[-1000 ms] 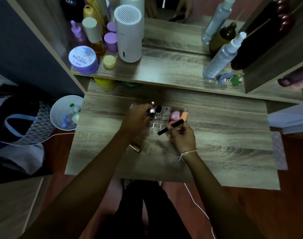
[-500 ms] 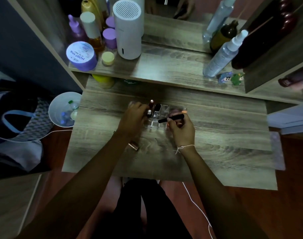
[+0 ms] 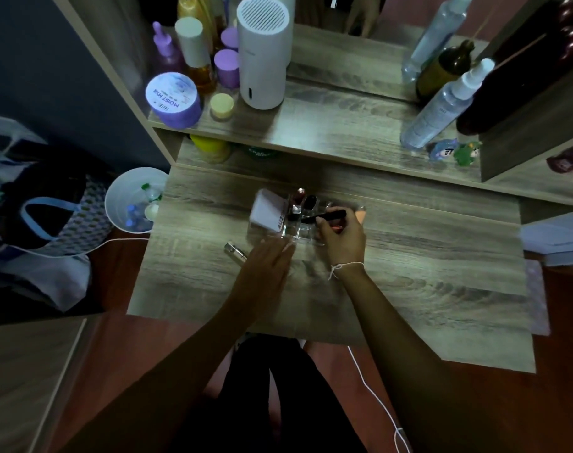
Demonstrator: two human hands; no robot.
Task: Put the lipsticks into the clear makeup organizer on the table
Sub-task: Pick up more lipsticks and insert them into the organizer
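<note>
The clear makeup organizer (image 3: 298, 235) stands in the middle of the wooden table (image 3: 409, 276). A white box (image 3: 268, 213) and a few dark lipsticks (image 3: 306, 201) sit in its left and middle cells. My right hand (image 3: 342, 238) holds a slim black lipstick (image 3: 326, 216) lying across the organizer's top. An orange item (image 3: 360, 214) shows just behind that hand. My left hand (image 3: 267, 263) hovers flat, fingers apart, in front of the organizer. It holds nothing. A silver lipstick (image 3: 235, 251) lies loose on the table right beside it.
A raised shelf (image 3: 327, 125) behind the table carries a white cylinder (image 3: 263, 50), purple jars, spray bottles and small figurines. A white bin (image 3: 133, 199) and a bag (image 3: 40, 217) are on the floor to the left. Papers (image 3: 556, 237) lie at the right.
My left hand has let go at the organizer and drawn back toward me, uncovering the white box. My right hand has carried the black lipstick up over the organizer.
</note>
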